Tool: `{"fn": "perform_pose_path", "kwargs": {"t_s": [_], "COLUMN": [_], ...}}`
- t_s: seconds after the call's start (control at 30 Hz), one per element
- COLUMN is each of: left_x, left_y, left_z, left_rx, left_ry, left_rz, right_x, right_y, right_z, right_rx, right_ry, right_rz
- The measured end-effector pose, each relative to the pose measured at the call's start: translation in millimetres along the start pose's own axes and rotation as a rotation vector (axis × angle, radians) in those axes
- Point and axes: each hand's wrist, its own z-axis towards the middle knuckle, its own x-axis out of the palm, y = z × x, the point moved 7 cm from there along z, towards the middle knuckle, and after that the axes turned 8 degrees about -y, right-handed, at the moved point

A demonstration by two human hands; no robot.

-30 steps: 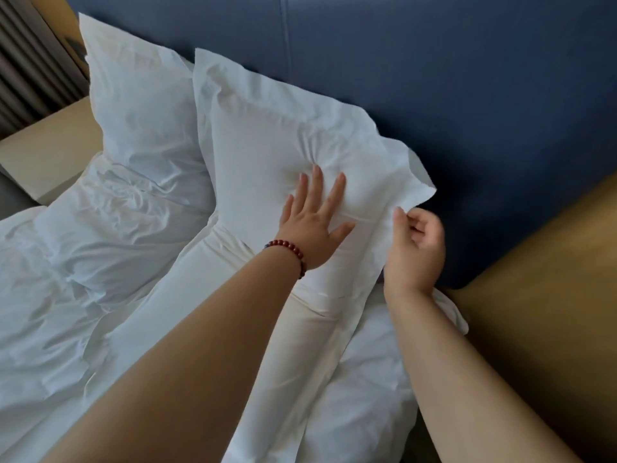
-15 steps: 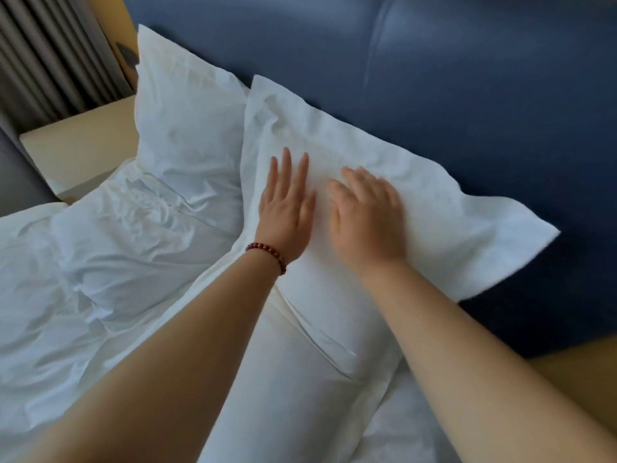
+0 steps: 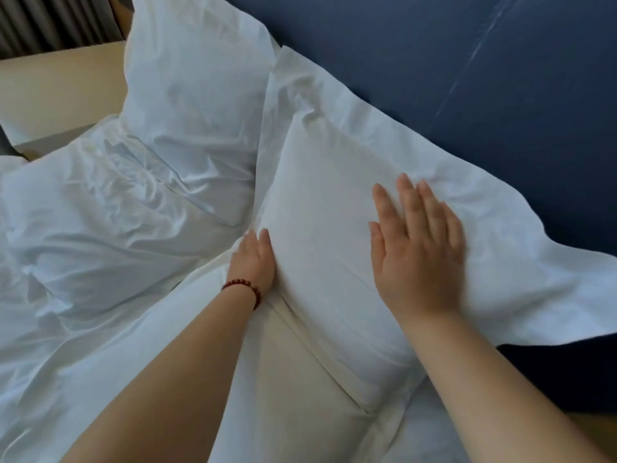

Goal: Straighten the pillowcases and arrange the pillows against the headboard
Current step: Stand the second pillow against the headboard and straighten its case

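A white pillow (image 3: 327,202) in a flanged pillowcase leans against the blue headboard (image 3: 434,61), right of centre. My right hand (image 3: 417,248) lies flat on its face with the fingers spread, pressing the fabric. My left hand (image 3: 255,262), with a red bead bracelet at the wrist, rests along the pillow's left edge, fingers together and partly tucked at the seam. A second white pillow (image 3: 197,95) stands upright against the headboard to the left, its case still creased.
A rumpled white duvet (image 3: 83,245) covers the bed at the left. A beige bedside surface (image 3: 60,91) sits at the far left, with a grey curtain (image 3: 50,25) behind it. Wooden furniture shows at the bottom right corner.
Both hands were side by side on the pillow's face. My left hand has slid down to the pillow's left edge and my right hand has moved right across the case. The view has come closer.
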Motion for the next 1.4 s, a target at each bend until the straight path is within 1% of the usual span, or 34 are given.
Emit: {"fn": "perform_pose_path", "kwargs": {"t_s": [0.03,0.07,0.1,0.13,0.17,0.2,0.27,0.3,0.37,0.4,0.47,0.5,0.53,0.6,0.67,0.8,0.93,1.03,1.13,1.2,1.3,1.33,1.4], "left_x": [-3,-7,-10,-8,-4,2,4,-4,-27,-38,-46,-45,-43,-42,-47,-56,-58,-52,-48,-46,-47,-47,-45], "left_y": [-4,-15,-27,-35,-34,-23,12,26,38,39,41,47,58,80,84,91,114,132,146,153,162,164,166], "left_z": [2,-3,-13,-26,-39,-49,-59,-61,-73,-87,-130,-155,-177,-198,-203,-226,-284,-339,-392,-425,-481,-501,-535], "left_rx": [-0.007,0.063,0.15,0.213,0.225,0.202,0.09,0.042,-0.01,0.017,0.205,0.286,0.325,0.301,0.298,0.323,0.295,0.337,0.361,0.324,0.14,0.093,0.09], "left_ry": [-0.02,-0.072,-0.108,-0.109,-0.081,-0.037,0.05,0.054,0.025,-0.007,-0.073,-0.056,-0.002,0.065,0.077,0.126,0.202,0.297,0.409,0.49,0.54,0.551,0.594], "left_rz": [0.077,0.115,0.102,0.089,0.097,0.148,0.402,0.522,0.631,0.631,0.614,0.639,0.678,0.724,0.748,0.801,0.794,0.83,0.832,0.695,0.326,0.254,0.247], "right_x": [-1,-3,-4,-4,-3,-1,3,4,6,8,10,11,13,17,15,3,-37,-74,-113,-142,-187,-201,-224], "right_y": [3,8,13,20,27,33,41,43,54,63,86,98,107,115,115,102,79,69,64,57,37,30,15], "right_z": [-1,-4,-9,-16,-24,-35,-57,-68,-94,-110,-153,-176,-197,-223,-225,-232,-274,-327,-383,-414,-448,-459,-476], "right_rx": [0.017,0.026,0.017,-0.01,-0.046,-0.08,-0.114,-0.113,-0.1,-0.096,-0.106,-0.107,-0.093,-0.012,0.043,0.048,0.202,0.301,0.312,0.339,0.525,0.591,0.687], "right_ry": [-0.006,-0.005,0.003,0.016,0.038,0.067,0.121,0.144,0.208,0.255,0.389,0.48,0.581,0.751,0.814,0.947,1.03,1.196,1.374,1.407,1.381,1.374,1.345], "right_rz": [-0.012,-0.024,-0.032,-0.034,-0.035,-0.038,-0.035,-0.027,0.029,0.088,0.256,0.339,0.398,0.456,0.499,0.547,0.564,0.588,0.565,0.536,0.553,0.568,0.573]}}
